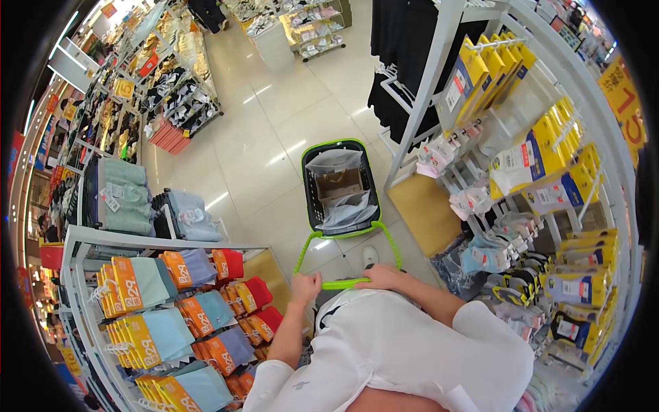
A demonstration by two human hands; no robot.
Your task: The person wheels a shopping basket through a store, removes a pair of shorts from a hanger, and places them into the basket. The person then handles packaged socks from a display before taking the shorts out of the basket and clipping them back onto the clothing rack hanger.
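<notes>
A black shopping basket (pixel 310 199) with a bright green rim stands on the tiled floor ahead of me. Inside it are a brown paper bag (pixel 341 184) and translucent plastic bags (pixel 350 214). Its long green handle (pixel 341 283) reaches back to my waist. My left hand (pixel 307 287) is closed around the handle's left corner. Toward the other end, my right hand (pixel 384 276) also grips the handle, its fingers curled over the bar and partly hidden.
To my left a white rack (pixel 165 239) carries folded packs with orange cards (pixel 127 281). Yellow-carded packs (pixel 508 165) and socks (pixel 480 259) hang on the right rack (pixel 419 103), beside black garments (pixel 398 41). Pale tiled floor (pixel 254 137) runs ahead between the displays.
</notes>
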